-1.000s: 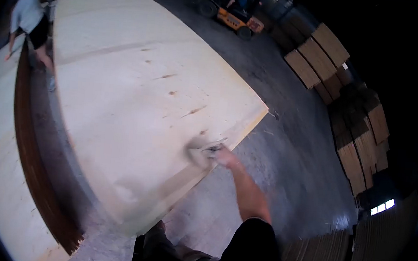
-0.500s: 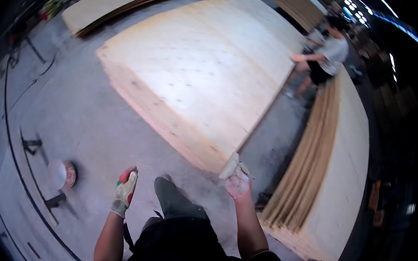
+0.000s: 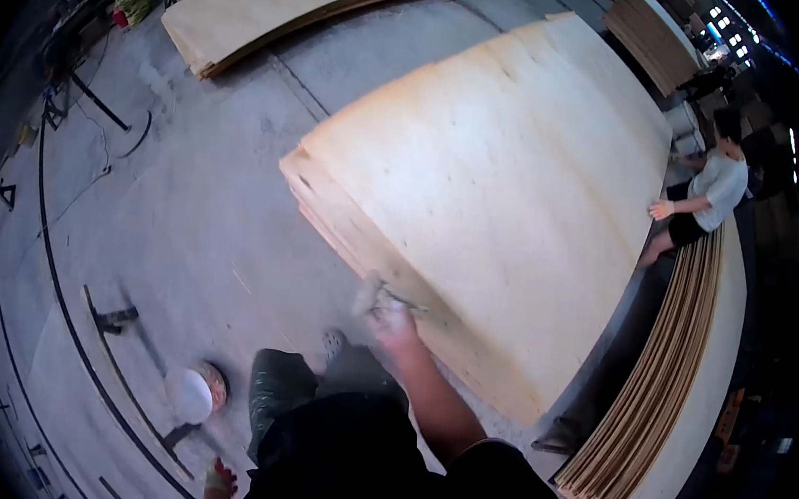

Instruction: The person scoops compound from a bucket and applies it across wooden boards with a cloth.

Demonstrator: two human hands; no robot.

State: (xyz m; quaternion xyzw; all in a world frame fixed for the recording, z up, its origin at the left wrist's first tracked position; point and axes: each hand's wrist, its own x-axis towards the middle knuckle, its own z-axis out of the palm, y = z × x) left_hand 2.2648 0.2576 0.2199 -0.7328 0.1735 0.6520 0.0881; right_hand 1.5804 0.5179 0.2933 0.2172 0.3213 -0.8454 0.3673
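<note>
My right hand [image 3: 391,320] is blurred by motion over the near left edge of a stack of large pale wood veneer sheets [image 3: 490,191]. Its fingers look closed round a whitish thing, with a thin dark piece sticking out to the right; I cannot make out what it is. Whether the hand touches the top sheet is unclear. My left hand [image 3: 220,476], in a cream glove with red fingertips, hangs low at the bottom edge, away from the sheets. It is small and partly blurred, so its grip does not show clearly.
A co-worker [image 3: 714,187] stands at the stack's far right side, one hand by its edge. Upright-edged sheets [image 3: 663,387] lean in a row at right. Another sheet pile [image 3: 288,2] lies at the back left. A round tub [image 3: 195,393] and a metal rail [image 3: 79,326] are on the floor at left.
The view has swung, so the stack and the co-worker appear further right. My right hand has moved from the stack's near corner leftward along its edge. My left hand has dropped lower.
</note>
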